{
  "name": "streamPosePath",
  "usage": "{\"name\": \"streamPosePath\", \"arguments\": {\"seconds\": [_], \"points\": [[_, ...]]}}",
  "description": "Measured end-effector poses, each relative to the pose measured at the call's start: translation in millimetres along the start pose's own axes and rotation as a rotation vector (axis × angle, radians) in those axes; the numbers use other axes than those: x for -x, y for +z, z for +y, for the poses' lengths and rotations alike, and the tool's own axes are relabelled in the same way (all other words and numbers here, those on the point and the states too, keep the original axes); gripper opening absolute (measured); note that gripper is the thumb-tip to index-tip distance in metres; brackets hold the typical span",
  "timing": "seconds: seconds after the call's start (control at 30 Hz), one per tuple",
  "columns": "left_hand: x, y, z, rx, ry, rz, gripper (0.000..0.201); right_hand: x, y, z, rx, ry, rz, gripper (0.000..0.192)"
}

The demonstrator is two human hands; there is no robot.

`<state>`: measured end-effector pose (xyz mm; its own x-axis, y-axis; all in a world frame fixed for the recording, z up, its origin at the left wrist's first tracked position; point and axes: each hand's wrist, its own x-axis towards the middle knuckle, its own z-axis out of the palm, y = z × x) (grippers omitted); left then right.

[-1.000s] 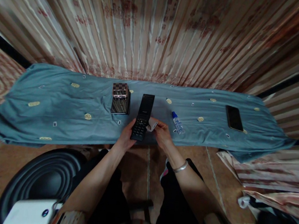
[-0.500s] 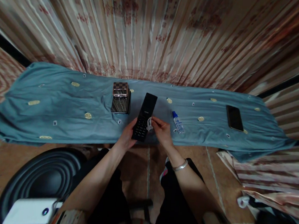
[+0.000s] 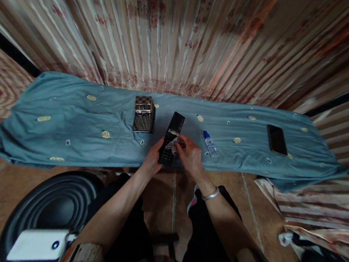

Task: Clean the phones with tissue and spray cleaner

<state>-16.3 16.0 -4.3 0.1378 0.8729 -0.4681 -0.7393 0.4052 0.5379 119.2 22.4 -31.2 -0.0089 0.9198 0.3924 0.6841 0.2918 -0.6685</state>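
Note:
A black flip phone [image 3: 177, 122] is unfolded in front of me, above the near part of the cloth-covered table. My left hand [image 3: 154, 157] grips its lower left side. Over the keypad, a small white wipe [image 3: 172, 146] is pinched between the fingers of my right hand [image 3: 190, 153], touching the phone. The wipe covers some of the keys. Just right of that hand lies a clear bottle with a blue cap [image 3: 210, 144]. To the left of the phone sits a dark mirrored box with a checkered top [image 3: 143, 115].
Blue patterned cloth [image 3: 80, 127] covers the long table. A dark smartphone [image 3: 277, 139] lies toward its right end. Pleated curtains [image 3: 176, 41] hang behind. On the floor side, a black round stool [image 3: 55, 202] carries a white device [image 3: 38, 244] at lower left.
The wipe has spread from the phone's right edge across the keypad, with my right hand moving slightly. The phone appears tilted a little differently. The whole view has shifted slightly.

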Motion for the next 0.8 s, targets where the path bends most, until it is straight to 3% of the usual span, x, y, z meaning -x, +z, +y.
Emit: {"name": "streamPosePath", "arguments": {"seconds": [0.17, 0.4, 0.6, 0.8], "points": [[-3, 1.2, -6, 0.004, 0.028, -0.008, 0.014, -1, 0, 1, 0.165, -0.193, -0.008, 0.027], [-6, -2.7, -3, -0.017, 0.088, 0.077, 0.019, 9, 4, -18, 0.115, -0.306, -0.137, 0.041], [-7, -4.8, -1, -0.016, 0.111, 0.098, 0.017, 12, 3, -24, 0.096, -0.310, -0.229, 0.046], [-6, -9.1, -4, -0.044, 0.061, 0.033, 0.013, 9, 2, -18, 0.124, -0.290, -0.175, 0.043]]}}
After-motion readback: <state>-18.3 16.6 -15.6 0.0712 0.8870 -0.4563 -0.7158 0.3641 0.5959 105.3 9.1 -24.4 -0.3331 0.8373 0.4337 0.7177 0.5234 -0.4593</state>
